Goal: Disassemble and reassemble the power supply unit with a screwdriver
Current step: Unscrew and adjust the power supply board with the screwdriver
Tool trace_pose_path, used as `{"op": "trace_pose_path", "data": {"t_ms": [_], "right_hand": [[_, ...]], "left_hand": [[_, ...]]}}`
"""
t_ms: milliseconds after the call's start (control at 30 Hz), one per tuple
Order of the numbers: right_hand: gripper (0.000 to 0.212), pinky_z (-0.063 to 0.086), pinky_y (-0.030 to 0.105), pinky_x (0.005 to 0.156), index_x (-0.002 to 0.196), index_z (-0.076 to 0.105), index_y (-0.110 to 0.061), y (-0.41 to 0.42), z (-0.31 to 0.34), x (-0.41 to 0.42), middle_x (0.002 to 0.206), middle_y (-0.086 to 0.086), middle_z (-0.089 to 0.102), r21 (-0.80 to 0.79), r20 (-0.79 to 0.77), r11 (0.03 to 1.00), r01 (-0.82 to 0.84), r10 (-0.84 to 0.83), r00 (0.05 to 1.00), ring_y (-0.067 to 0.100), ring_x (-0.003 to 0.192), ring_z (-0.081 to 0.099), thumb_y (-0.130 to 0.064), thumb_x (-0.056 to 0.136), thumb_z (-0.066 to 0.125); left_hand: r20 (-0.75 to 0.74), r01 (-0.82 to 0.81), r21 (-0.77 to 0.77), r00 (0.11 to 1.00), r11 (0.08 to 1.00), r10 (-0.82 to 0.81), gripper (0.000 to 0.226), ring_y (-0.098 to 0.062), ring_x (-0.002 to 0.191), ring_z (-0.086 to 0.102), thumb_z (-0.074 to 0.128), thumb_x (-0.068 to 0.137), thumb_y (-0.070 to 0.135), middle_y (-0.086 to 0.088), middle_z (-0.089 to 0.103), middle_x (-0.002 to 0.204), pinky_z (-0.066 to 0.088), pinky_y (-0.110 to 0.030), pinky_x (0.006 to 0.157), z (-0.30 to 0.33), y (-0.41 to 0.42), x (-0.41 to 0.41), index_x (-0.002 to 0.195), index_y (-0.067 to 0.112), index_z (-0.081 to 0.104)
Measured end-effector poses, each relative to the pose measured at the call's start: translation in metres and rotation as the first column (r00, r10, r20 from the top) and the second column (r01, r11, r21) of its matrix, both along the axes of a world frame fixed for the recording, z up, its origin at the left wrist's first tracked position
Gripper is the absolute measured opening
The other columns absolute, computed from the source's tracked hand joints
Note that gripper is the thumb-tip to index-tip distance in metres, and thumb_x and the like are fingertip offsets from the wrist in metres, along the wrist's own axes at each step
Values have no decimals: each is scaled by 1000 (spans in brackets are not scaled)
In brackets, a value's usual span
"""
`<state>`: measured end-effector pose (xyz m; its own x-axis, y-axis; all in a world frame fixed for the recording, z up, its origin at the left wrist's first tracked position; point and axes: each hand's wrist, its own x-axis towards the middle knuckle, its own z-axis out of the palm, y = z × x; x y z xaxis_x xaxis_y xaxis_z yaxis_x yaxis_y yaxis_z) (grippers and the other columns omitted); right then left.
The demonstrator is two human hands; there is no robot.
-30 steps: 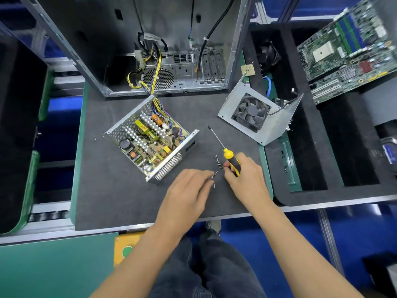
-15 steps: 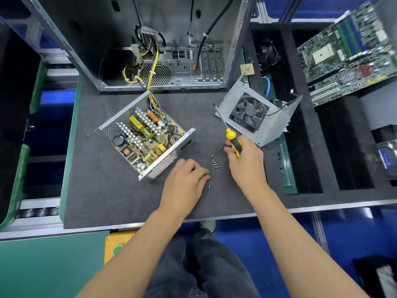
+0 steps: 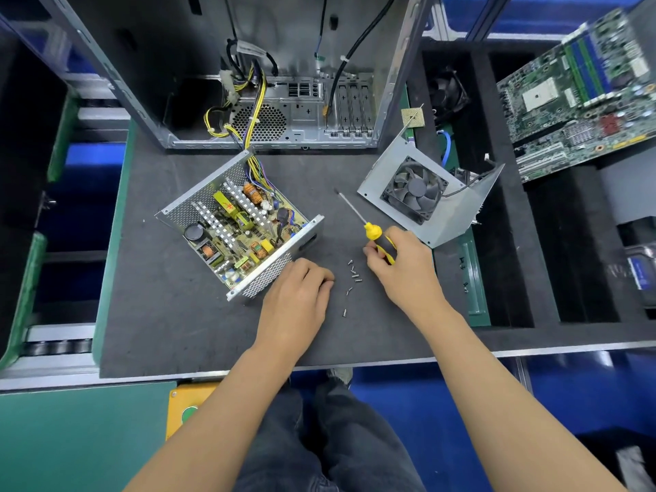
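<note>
The power supply [image 3: 239,230] stands open on the dark mat of the bench [image 3: 159,332], a little left of the middle, turned at an angle, so its circuit board with coils and capacitors is visible from above. A bundle of yellow and coloured wires [image 3: 253,136] goes from its far corner into the computer case [image 3: 269,72], which stands at the far edge of the bench. The left hand [image 3: 296,300] rests on the mat just beside the near corner of the power supply; its fingers are curled down, and I cannot tell if its grip has anything in it. The right hand [image 3: 403,269] has its grip closed around the yellow and black handle of the screwdriver [image 3: 369,227], and the metal shaft points away toward the far side of the bench. Between the two hands several small screws [image 3: 353,276] lie loose on the mat. The cover of the power supply with the fan [image 3: 422,197] lies near the right edge of the bench, just beyond the right hand. To the right, in a black tray [image 3: 497,278], a motherboard [image 3: 582,90] lies at the far end. No writing or label is clear enough to read.
</note>
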<state>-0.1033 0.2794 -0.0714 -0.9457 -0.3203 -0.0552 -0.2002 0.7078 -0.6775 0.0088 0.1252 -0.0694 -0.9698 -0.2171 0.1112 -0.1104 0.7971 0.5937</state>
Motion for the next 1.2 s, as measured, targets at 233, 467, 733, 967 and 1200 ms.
{"op": "trace_pose_path", "data": {"t_ms": [233,467,733,967,1200], "right_hand": [[22,31,11,64,78,50,-14,11,-3,9,77,5,54,30,31,999,14,-15,999,21,77,41,-19,91,67],[28,40,33,71,79,47,-15,6,2,19,89,6,63,-21,90,999,49,-47,995,23,86,51,-28,90,69],[31,28,34,56,79,46,-16,-15,9,31,69,-7,41,161,51,987,-14,5,999,22,76,41,-29,87,72],[36,36,30,60,68,39,-19,-11,13,25,65,-11,59,-56,207,981,186,-171,963,19,69,46,-26,87,68],[20,40,31,60,82,56,-10,19,8,20,74,-9,59,-15,166,966,259,-253,953,21,73,50,-26,91,66]], "left_hand": [[-50,-7,-71,999,997,4,5,-31,78,59,68,92,4,-13,61,88,52,-45,58,-7,-1,4,94,2,72],[-84,-11,-71,996,997,5,12,-35,78,59,71,87,-4,-17,62,88,53,-45,61,-13,0,5,99,-4,72],[-97,-17,-74,995,997,10,5,-35,79,59,71,89,2,-16,61,87,52,-46,66,-15,1,5,93,-1,72],[-81,-15,-75,997,997,9,2,-32,81,60,70,90,4,-11,64,91,53,-43,73,-11,2,6,91,4,69],[-64,-51,-13,997,999,50,3,-30,85,61,68,91,4,-8,67,92,53,-41,74,-11,1,9,94,4,69]]}}
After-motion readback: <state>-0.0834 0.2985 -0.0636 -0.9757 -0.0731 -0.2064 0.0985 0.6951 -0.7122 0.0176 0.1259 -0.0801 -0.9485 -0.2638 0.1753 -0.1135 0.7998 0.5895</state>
